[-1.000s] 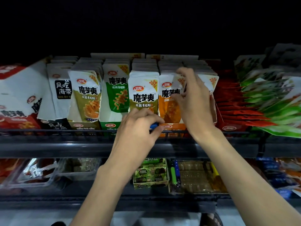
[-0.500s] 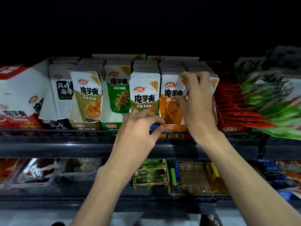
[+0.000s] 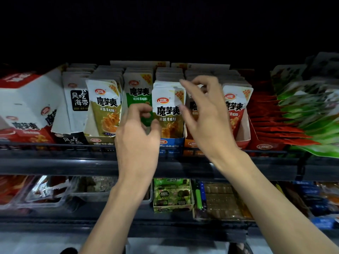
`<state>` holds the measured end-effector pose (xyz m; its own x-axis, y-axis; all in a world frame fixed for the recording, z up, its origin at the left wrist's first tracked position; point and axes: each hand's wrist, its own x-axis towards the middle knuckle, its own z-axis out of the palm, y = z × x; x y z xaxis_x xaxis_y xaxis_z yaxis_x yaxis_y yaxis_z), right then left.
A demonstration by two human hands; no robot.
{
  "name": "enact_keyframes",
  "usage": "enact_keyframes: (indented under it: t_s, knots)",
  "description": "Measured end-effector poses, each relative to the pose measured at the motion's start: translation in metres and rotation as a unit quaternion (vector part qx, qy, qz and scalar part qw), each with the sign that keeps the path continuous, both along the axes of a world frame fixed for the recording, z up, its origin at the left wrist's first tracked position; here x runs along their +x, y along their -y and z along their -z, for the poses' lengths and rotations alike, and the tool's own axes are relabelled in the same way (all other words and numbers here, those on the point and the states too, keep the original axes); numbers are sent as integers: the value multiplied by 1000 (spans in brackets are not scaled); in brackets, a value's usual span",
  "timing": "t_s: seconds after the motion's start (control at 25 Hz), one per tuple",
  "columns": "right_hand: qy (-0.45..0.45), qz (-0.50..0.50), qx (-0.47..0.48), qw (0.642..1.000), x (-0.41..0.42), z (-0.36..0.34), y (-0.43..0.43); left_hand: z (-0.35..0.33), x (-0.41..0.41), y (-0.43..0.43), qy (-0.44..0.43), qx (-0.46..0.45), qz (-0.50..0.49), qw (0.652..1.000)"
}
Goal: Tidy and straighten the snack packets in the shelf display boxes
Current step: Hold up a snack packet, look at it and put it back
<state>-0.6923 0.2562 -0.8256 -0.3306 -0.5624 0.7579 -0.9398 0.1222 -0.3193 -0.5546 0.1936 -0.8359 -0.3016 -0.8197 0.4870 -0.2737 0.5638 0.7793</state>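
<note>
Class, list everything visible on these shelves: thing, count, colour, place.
carton: one, white and red, upper shelf far left
seaweed packets: several, white and black, right of carton
green packets: one row, green and white, left of centre
blue box: one, blue, centre, holding olive packets
flat packets: many, red, upper shelf right
lower box: one, green, lower shelf
left hand: one, before green packets
right hand: one, right of centre

Centre packet point(image 3: 167, 114): red oval "卫龙", large "魔芋爽", corner flash "20%". White packet point(image 3: 79, 99) at left, black label: "风吃海带". Red box point(image 3: 27, 125), far left: "魔芋爽".
</note>
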Motion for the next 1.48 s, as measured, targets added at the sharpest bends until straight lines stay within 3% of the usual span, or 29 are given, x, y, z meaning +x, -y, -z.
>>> enact_keyframes:
  t_s: [0.12,0.32,0.52,0.64,0.84,1.04,1.28,1.48]
  knots:
    - [8,-2,32,999,5,4,4,0,0,1,8,37,-3,999]
    - [11,-20,-2,1000,9,4,1,3,1,4,44,29,9,999]
    - [156,-42,40,986,10,3,-2,4,2,5,54,18,12,998]
    - [205,-65,-7,977,15,-7,-6,5,4,6,37,31,27,998]
    - [324,-194,-187,907,20,-43,-16,-4,8,-3,-90,20,111,990]
    - [448,-206,-168,853,25,-49,-19,-9,13,-10,-138,-9,175,975]
    - [462,-197,-152,851,26,-50,-18,-8,16,-6,-148,0,181,972]
    - [433,-206,-106,871,28,-52,-12,-8,22,-2,-135,-8,135,982]
